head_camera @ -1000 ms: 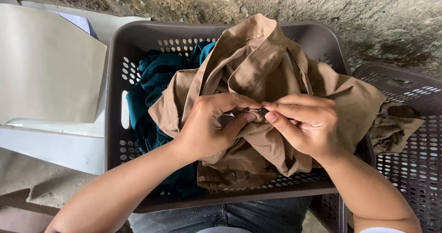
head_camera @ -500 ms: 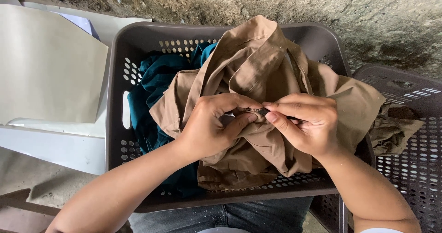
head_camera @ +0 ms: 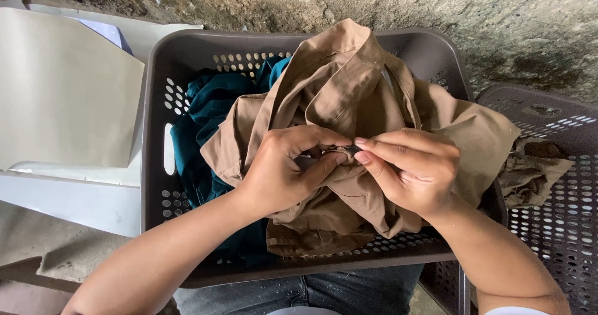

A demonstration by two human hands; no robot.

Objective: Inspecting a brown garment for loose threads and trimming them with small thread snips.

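Pinching a small dark fastener (head_camera: 350,148), likely a zipper pull or clasp, at the centre of the frame, both hands closed on it: left hand (head_camera: 288,168) with thumb and forefinger curled around the fabric beside it, right hand (head_camera: 411,168) with fingertips pressed on it from the right. Holding much the same grip as half a second and a second ago, with hardly any shift in fingers or cloth, so seemingly mid-way through a fiddly bit of work on the fastener rather than finished with it. Bunched beneath the hands, a tan garment (head_camera: 349,90), heaped over a teal cloth (head_camera: 199,140) inside a grey perforated basket (head_camera: 156,165) resting on the lap. Lower right, a second dark basket (head_camera: 560,228) with a brownish rag (head_camera: 536,175). Upper left, a pale flat board (head_camera: 62,90).
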